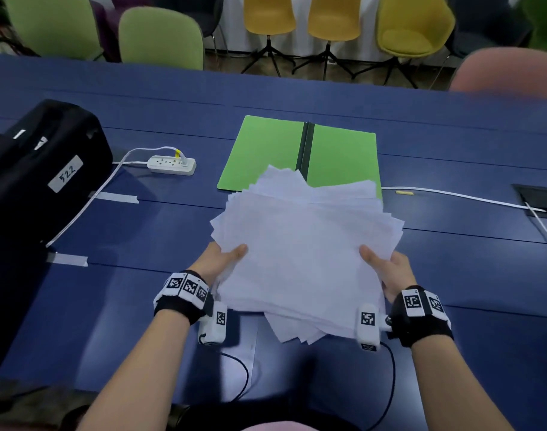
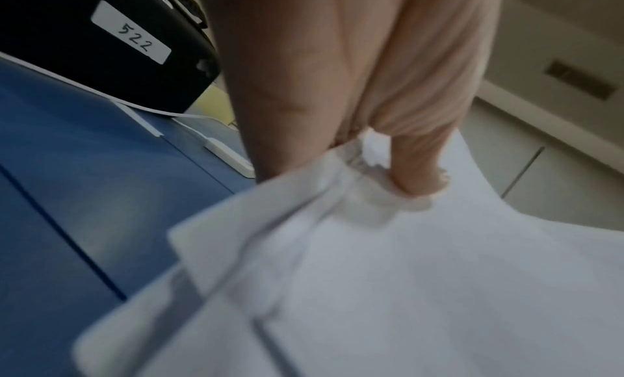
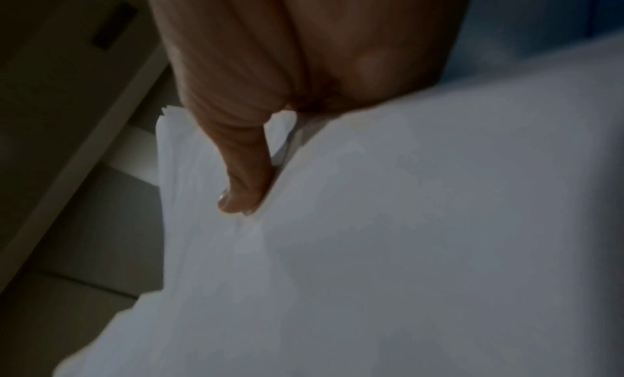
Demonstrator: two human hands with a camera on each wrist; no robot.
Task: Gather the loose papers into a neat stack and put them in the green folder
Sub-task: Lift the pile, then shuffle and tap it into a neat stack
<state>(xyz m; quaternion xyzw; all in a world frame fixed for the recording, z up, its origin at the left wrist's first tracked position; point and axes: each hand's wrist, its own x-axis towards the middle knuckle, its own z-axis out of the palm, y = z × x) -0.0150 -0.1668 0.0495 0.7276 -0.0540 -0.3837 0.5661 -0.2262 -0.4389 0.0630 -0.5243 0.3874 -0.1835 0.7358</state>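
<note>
Head view looks down; both wrist views share papers [image 1: 303,244] close-up.

A: Head view: even, soft overhead light, moderately bright. Soft shadows under the papers [image 1: 300,244] toward 6 o'clock on the table [image 1: 452,275]. Edges at 1 and 11 o'clock bowed and smeared.

B: Left wrist view: bright at 3 o'clock, heavy motion blur; only the label [image 2: 131,31] at 10 o'clock reads sharp. Right wrist view: dim, grainy, blurred throughout, darkest at 9 o'clock.
</note>
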